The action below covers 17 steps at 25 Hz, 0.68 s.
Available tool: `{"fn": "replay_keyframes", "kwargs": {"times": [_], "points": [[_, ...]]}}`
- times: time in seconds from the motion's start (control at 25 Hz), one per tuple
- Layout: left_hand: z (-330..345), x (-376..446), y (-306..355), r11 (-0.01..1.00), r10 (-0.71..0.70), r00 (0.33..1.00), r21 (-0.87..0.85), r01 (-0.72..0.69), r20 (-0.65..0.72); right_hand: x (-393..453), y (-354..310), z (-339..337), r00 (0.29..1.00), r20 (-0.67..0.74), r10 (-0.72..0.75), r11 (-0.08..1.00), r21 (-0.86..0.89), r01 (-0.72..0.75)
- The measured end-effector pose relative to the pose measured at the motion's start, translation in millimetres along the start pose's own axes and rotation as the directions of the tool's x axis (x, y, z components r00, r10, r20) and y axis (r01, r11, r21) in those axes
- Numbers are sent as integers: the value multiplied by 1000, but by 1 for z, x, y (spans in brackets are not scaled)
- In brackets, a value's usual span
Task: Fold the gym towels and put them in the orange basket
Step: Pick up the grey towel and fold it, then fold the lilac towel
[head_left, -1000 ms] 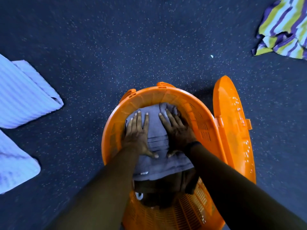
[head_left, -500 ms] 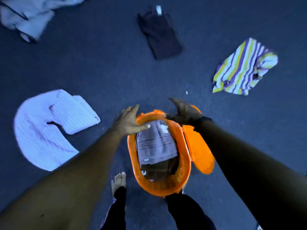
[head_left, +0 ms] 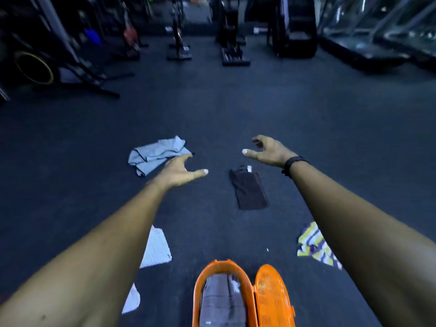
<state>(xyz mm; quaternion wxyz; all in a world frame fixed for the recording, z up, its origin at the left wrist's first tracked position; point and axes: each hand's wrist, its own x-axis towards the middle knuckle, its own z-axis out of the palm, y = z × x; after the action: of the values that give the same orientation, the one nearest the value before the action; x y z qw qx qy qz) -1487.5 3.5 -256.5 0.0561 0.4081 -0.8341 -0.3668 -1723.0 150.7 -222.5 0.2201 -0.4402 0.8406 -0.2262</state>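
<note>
Both arms reach out over the dark floor (head_left: 212,109) of a gym. The left hand (head_left: 180,172) is in the middle of the frame, with its thumb stuck out to the right and its fingers loose, and it holds nothing. The right hand (head_left: 266,149) is a little higher and to the right, with its fingers loosely bent and nothing in it. A black band (head_left: 292,162) sits on the right wrist. The orange basket (head_left: 197,293) is at the bottom middle of the frame, and its orange lid (head_left: 273,296) hangs open on its right side. A folded grey towel (head_left: 219,300) lies inside the basket. More towels lie on the floor. A light grey towel (head_left: 157,154) is crumpled just up and left of the left hand. A black towel (head_left: 250,188) lies flat below the right hand, between the two arms. A white ribbed towel (head_left: 157,249) peeks out at the lower left, partly hidden by the left arm. A striped towel (head_left: 313,246) in yellow, purple and white peeks out at the lower right, partly hidden by the right arm. Blurry dark gym machines (head_left: 232,31) stand along the top of the frame.
</note>
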Motion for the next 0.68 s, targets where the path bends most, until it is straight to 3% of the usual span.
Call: {"fn": "replay_keyframes", "kwargs": {"times": [0.16,0.32,0.68], "points": [[-89,-49,22,997,1,989,-74,-12,-146,-18,-81,-44,992,-39,-123,992,-30,121],[-147,-107,0,996,-38,972,-87,18,-234,-33,-155,-39,977,3,-214,975,-57,214],[-272,-316,-166,949,-316,855,-134,286,-412,-91,-366,105,867,177,-466,877,-32,479]]}}
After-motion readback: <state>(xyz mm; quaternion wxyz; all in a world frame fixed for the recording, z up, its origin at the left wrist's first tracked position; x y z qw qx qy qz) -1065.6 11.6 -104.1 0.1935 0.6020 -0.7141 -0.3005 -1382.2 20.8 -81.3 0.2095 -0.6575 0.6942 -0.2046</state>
